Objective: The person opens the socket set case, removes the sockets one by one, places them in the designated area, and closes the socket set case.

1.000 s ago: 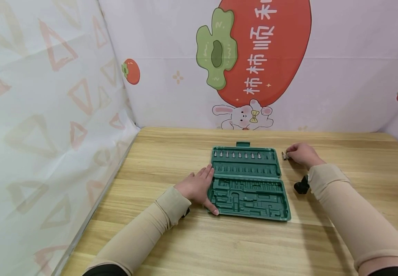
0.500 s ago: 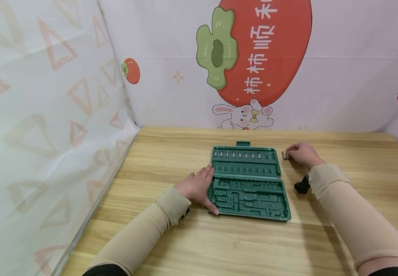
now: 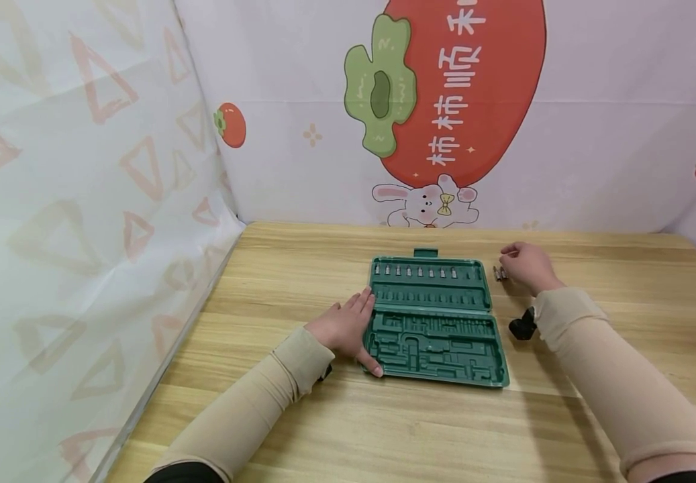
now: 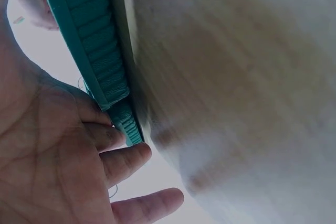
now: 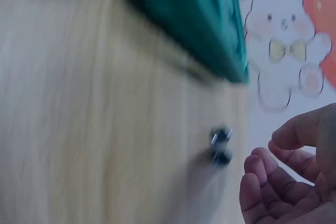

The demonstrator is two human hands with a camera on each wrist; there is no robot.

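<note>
Green plastic formed the case (image 3: 429, 283), which lay unfolded on the wood-grained desk (image 3: 408, 429), in front of the person and between the two hands. Its far half carried a row of eight small metal pieces (image 3: 420, 272) standing in slots near the far edge, with bare slots below them; the near half showed only moulded recesses. A green clasp (image 3: 425, 253) stuck out from the far side. The left hand (image 3: 344, 329) grasped nothing: it lay spread along the case's left edge, fingertips by the hinge and thumb at the near left corner. To the right of the case, the right hand (image 3: 529, 266) was released too, its fingers loosely bent around air. Just beside its fingertips, two loose metal bits (image 3: 496, 274) sat close together on the desk, apart from the case; the right wrist view blurred their details. Beige sleeves (image 3: 631, 382) covered both forearms. Behind the desk hung a pale backdrop (image 3: 287, 60) printed with a rabbit and a large red fruit.
</note>
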